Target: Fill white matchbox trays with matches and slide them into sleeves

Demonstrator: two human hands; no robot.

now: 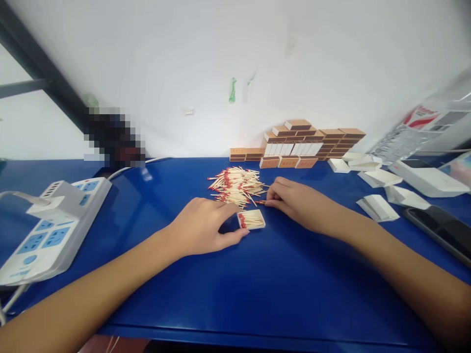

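On the blue worktop [235, 284], my left hand [206, 228] gripped the matchbox tray [251, 219] at its left end, while my right hand [294, 198] pinched a match [262, 202] beside the match pile [237, 186]. Laying it head-left, like those already in the tray, seemed tidiest.

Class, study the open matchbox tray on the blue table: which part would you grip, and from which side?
Pinch the matchbox tray across its two long walls, coming from above. It lies flat, open face up and full of matches, so tipping would probably spill them; the left hand holds its left end.
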